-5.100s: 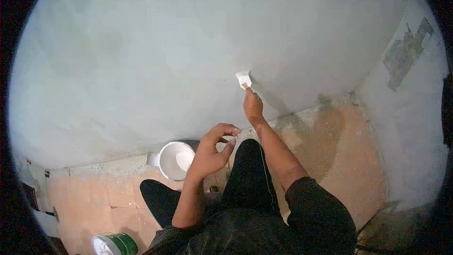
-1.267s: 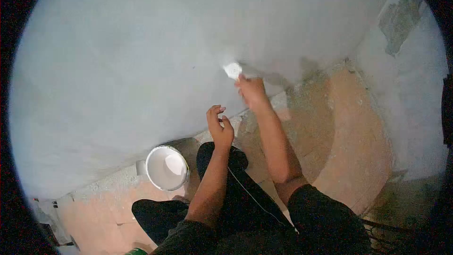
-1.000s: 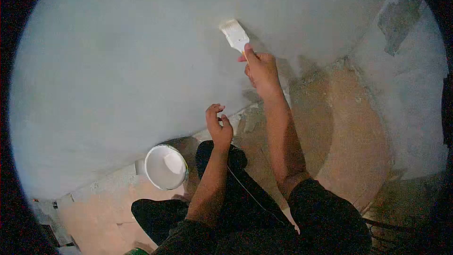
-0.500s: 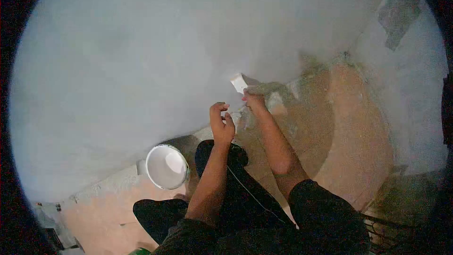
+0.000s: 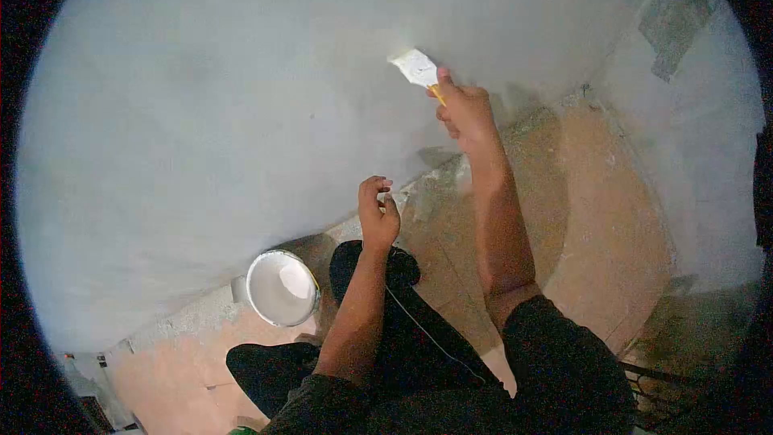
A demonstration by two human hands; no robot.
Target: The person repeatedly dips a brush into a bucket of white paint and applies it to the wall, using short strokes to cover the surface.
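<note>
My right grip (image 5: 469, 117) is closed around the yellow handle of a white paintbrush (image 5: 416, 69), tilted with its bristles up and to the left at the gray wall (image 5: 217, 113), above the floor's wall-side edge. My left grip (image 5: 378, 213) is half curled, a gap between thumb and fingers, nothing visible in it. Near it, a white bucket (image 5: 254, 290) stands on the floor (image 5: 181, 366) along that same edge.

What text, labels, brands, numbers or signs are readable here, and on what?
None readable.
Brush in right hand: small marks on its white part, too blurred to tell if lettering.
White bucket: no lettering visible.
Wall: no lettering visible.
Green object at bottom edge: only a sliver shows, nothing legible.
</note>
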